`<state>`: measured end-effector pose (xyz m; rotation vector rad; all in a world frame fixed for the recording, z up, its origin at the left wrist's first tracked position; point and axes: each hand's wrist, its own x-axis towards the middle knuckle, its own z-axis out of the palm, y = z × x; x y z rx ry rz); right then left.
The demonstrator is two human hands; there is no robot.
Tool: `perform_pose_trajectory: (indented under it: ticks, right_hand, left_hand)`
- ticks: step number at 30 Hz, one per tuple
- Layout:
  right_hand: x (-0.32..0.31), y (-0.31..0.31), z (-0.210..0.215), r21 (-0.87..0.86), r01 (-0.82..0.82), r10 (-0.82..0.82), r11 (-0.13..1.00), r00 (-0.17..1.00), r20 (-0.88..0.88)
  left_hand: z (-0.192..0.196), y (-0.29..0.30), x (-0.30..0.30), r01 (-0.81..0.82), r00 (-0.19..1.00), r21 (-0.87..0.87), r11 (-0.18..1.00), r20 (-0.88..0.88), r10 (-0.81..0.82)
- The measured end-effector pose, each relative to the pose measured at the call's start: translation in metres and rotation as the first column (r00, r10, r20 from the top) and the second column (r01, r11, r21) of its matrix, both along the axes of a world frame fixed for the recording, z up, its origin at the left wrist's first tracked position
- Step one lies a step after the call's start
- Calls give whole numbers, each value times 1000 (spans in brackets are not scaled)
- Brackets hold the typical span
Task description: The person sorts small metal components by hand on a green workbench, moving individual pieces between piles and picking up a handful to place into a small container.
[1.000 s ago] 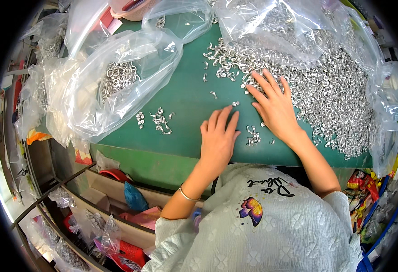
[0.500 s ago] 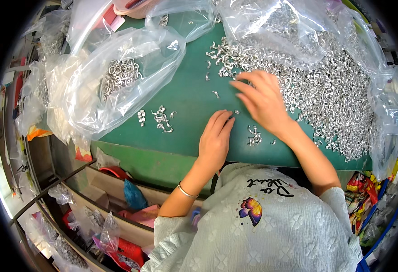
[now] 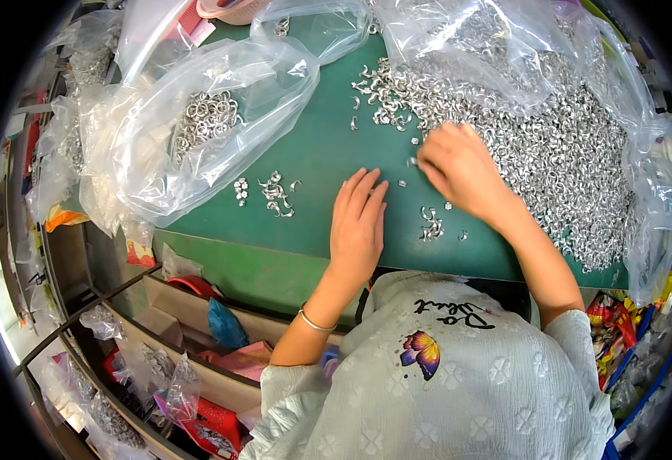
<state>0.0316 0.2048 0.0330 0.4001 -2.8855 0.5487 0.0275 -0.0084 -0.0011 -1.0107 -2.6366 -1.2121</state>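
My left hand (image 3: 357, 222) lies flat on the green tabletop (image 3: 305, 153), its fingers stretched out and nothing in them. My right hand (image 3: 460, 169) is curled at the near edge of a large heap of small curved silver metal pieces (image 3: 573, 169). At its fingertips shows a slightly blurred small curved metal piece (image 3: 412, 162), which the closed fingers seem to pinch. Between the hands a tiny silver piece (image 3: 402, 183) rests on the table. Nearer me is a little cluster of curved pieces (image 3: 431, 226).
Left on the table sit a cluster of curved pieces (image 3: 276, 193), a group of small silver bits (image 3: 241, 190) and a clear plastic bag (image 3: 275, 100) holding silver rings (image 3: 207, 119). Another clear bag (image 3: 466, 54) covers the heap's far side. An open drawer (image 3: 167, 322) is below the table edge.
My right hand has drawn back to the right and its fingers have curled in. A curved piece lying between the hands is gone from its spot. My left hand has flattened and shifted slightly.
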Motion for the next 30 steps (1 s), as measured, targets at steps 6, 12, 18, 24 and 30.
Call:
perform_pose_trajectory:
  ticks: [6,12,18,24,30]
  right_hand:
    - [44,1,6,10,-70,68,997,987,148]
    - [16,4,8,-96,100,-94,990,993,65]
    - [16,-10,-11,112,96,-81,989,988,-130]
    - [14,-12,-18,156,105,-83,982,986,-143]
    - [9,-13,-18,-18,0,-2,1000,994,-109]
  left_hand:
    - [5,9,-2,216,971,-159,963,-71,-229]
    - [-6,-9,-6,156,987,-74,985,-37,-159]
    - [-6,-22,1,50,997,-36,998,-59,-52]
    - [-7,-8,-12,35,998,-20,999,-56,-36]
    - [1,7,-17,-1,997,-31,1000,-78,-1]
